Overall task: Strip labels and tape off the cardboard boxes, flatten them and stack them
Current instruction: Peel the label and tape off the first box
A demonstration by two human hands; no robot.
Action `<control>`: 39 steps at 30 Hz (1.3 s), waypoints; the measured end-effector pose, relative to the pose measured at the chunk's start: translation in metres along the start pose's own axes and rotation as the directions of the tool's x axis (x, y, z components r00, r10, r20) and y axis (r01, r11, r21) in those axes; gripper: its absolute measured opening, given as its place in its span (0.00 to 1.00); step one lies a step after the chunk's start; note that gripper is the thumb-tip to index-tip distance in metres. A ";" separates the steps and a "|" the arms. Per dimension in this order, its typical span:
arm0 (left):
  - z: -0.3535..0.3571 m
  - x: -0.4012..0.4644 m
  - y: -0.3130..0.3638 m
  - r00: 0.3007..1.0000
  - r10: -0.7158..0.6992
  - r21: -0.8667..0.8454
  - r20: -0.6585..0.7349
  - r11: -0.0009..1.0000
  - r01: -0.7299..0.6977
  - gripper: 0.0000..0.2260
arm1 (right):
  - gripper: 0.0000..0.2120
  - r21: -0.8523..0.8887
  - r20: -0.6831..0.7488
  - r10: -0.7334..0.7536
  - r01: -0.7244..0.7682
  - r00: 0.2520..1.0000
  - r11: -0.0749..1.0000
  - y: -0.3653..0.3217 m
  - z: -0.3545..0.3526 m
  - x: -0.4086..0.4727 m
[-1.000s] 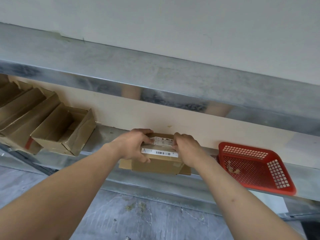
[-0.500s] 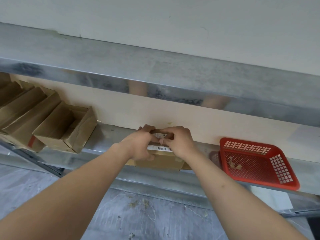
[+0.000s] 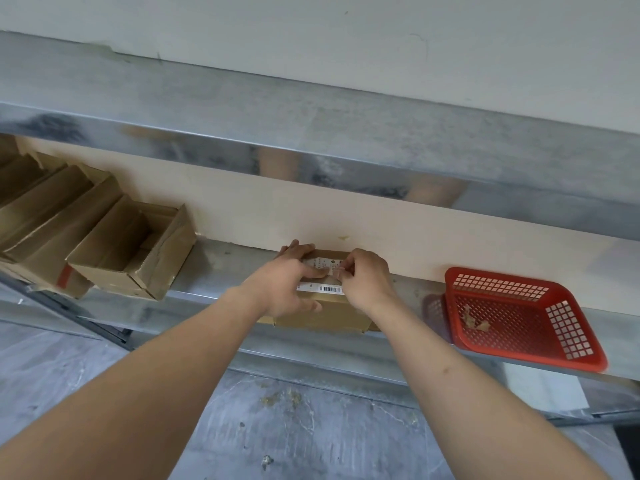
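A small brown cardboard box [image 3: 325, 315] sits on the metal shelf [image 3: 221, 271] in front of me. On its top is a white label [image 3: 320, 265], and a white barcode strip [image 3: 325, 289] runs along its front upper edge. My left hand [image 3: 282, 287] lies over the box's left side, with fingers across the top and the thumb on the front face. My right hand [image 3: 367, 280] is at the box's right top, with its fingertips pinched on the right end of the white label.
A red plastic mesh basket [image 3: 568, 299] with a few paper scraps stands on the shelf to the right. Several open cardboard boxes [image 3: 131, 251] lie in a row on the left. A second metal shelf [image 3: 311, 133] runs above. The grey floor [image 3: 294, 427] lies below.
My right hand has moved from the box's right side onto its top and closed its fingertips on the label. My left hand has slid further over the box top.
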State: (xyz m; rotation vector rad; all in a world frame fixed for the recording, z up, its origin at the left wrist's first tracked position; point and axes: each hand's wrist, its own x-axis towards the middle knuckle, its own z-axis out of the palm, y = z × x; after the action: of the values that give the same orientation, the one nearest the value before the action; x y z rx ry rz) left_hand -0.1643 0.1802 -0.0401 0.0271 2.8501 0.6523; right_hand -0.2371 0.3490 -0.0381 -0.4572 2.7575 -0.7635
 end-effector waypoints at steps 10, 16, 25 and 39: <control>0.001 0.008 -0.004 1.000 0.003 0.045 0.027 0.999 -0.004 0.33 | 0.05 -0.213 0.003 -0.242 0.237 0.970 0.948 0.015 -0.008 -0.002; 0.002 0.012 -0.007 1.000 -0.001 0.044 0.026 0.999 0.000 0.33 | 0.07 -0.050 0.186 -0.191 0.203 0.964 0.978 0.013 -0.021 0.005; -0.003 0.009 -0.005 1.000 0.001 0.045 0.013 0.999 -0.002 0.34 | 0.08 0.227 0.026 0.172 -0.173 0.985 0.958 0.011 -0.017 0.010; -0.001 0.012 0.005 0.999 -0.041 -0.009 -0.014 0.999 0.041 0.30 | 0.12 -0.009 0.031 -0.106 0.106 0.994 0.994 0.032 -0.029 0.003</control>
State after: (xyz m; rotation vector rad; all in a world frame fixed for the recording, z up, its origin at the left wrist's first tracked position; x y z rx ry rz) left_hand -0.1763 0.1846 -0.0396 -0.0373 2.8529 0.6590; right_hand -0.2559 0.3870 -0.0312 -0.6171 2.7283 -0.7590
